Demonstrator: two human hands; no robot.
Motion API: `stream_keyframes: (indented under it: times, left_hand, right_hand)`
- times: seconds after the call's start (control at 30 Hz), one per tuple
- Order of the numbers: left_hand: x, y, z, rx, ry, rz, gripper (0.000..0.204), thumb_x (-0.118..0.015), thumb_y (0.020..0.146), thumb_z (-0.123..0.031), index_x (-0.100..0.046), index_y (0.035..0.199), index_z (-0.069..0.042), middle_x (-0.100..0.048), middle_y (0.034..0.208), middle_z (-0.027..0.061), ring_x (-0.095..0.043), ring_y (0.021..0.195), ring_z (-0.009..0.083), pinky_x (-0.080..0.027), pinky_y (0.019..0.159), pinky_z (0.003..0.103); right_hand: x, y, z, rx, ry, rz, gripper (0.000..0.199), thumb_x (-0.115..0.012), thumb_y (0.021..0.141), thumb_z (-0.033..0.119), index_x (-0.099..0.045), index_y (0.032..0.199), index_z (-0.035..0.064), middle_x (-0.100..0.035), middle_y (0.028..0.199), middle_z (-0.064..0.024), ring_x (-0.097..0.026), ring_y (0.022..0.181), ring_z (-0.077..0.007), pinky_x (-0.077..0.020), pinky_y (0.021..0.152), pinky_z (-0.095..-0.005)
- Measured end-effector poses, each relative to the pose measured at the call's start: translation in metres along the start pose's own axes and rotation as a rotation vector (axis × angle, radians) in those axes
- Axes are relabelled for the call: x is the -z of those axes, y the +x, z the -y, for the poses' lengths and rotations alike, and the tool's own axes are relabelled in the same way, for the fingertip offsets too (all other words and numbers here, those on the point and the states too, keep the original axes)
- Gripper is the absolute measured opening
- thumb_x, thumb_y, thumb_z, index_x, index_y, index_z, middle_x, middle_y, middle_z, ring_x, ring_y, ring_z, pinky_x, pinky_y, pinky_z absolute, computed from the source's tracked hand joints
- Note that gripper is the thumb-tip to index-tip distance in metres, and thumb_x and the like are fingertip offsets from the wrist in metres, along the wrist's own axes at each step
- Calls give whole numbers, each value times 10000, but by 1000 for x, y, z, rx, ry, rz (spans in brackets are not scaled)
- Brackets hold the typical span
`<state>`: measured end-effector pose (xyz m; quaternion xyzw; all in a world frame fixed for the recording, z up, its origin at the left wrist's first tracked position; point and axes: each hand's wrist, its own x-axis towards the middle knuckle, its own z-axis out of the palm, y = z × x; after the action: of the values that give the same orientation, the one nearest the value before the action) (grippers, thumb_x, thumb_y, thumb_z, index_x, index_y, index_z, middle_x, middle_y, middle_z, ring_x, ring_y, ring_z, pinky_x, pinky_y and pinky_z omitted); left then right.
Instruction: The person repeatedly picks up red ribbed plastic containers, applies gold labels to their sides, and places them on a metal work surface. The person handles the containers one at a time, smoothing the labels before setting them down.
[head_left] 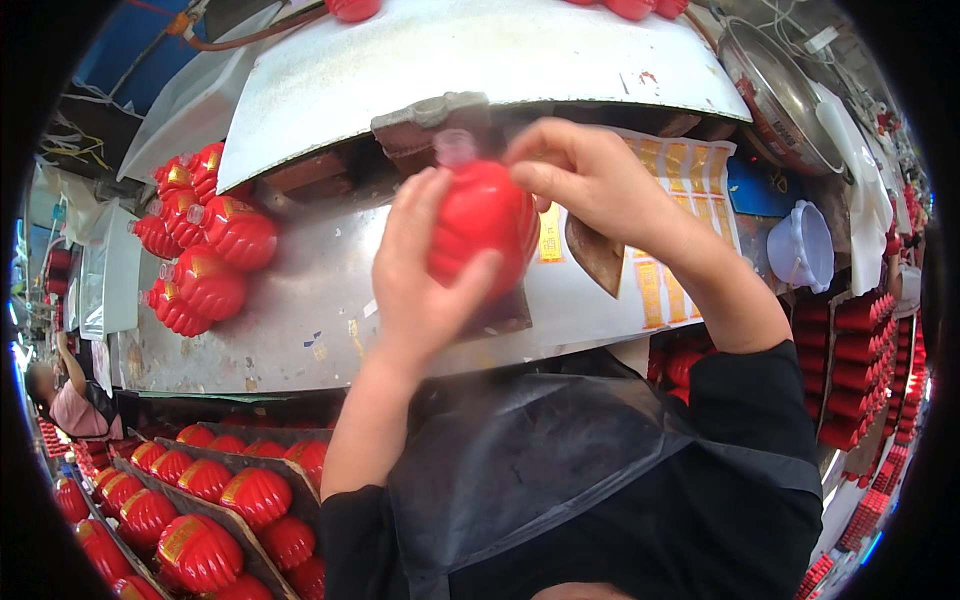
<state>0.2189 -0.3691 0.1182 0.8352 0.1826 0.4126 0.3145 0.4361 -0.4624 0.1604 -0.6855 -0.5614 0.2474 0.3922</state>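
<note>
A red ribbed bottle (482, 222) with a clear neck is held upright over the metal worktable (300, 340). My left hand (418, 270) wraps round its left side and lower front. At the bottle's upper right, my right hand (590, 180) is closed with fingertips bent against the shoulder; motion blurs them, and what they pinch, if anything, is hidden. Below the right wrist lies a brown wedge-shaped piece (594, 256). It rests by a white sheet with rows of gold labels (652, 295). Part of a dark block (515, 315) shows beneath the bottle.
Several red bottles (205, 255) with gold labels lie at the table's left. A raised white board (480, 60) spans the back. To the right are a pale bucket (802, 247) and a big metal pan (775, 95). Divided trays of red bottles (200, 552) stand lower left. A person (85, 400) is far left.
</note>
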Motion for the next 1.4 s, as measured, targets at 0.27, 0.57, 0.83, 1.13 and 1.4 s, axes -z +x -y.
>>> stream_keyframes:
  times: [0.27, 0.57, 0.83, 1.13, 1.4]
  left_hand:
    - [8, 25, 51, 639, -745, 111, 783, -784, 898, -233, -452, 1587, -64, -565, 1486, 150, -565, 1337, 232, -457, 1139, 376]
    - [-14, -3, 52, 661, -892, -102, 651, -694, 1034, -250, -407, 1573, -27, -534, 1517, 136, -540, 1378, 233, -437, 1180, 397]
    - [-12, 0, 50, 769, -1011, -144, 605, -678, 1051, -208, -415, 1560, -14, -570, 1462, 122, -573, 1310, 203, -472, 1132, 377]
    - [-2, -5, 37, 748, -875, -39, 887, -796, 904, -155, -279, 1606, 8, -503, 1492, 192, -533, 1360, 260, -461, 1148, 410]
    - [0, 3, 47, 631, -698, -35, 762, -771, 923, -203, -362, 1535, -4, -532, 1428, 167, -545, 1328, 244, -450, 1134, 385]
  right_hand:
    - [-50, -113, -82, 69, -758, 221, 328, -711, 952, 238, -734, 1234, 72, -694, 1367, -89, -758, 808, -271, -615, 721, -392]
    - [-54, -188, -85, 181, -689, 99, 473, -756, 914, 280, -665, 1328, 70, -611, 1467, -114, -690, 603, -245, -584, 570, -380]
    - [-59, -209, -89, 449, -802, -41, 288, -789, 853, 170, -771, 1128, 85, -740, 1256, -74, -684, 590, -189, -534, 497, -320]
    - [21, -95, -26, -855, 318, 107, 279, -749, 974, 265, -811, 999, -6, -715, 724, -33, -635, 603, -76, -502, 552, -258]
    - [2, 7, 48, 524, -324, -142, 127, -734, 919, 20, -775, 1037, -5, -773, 841, -124, -711, 604, -162, -554, 537, -286]
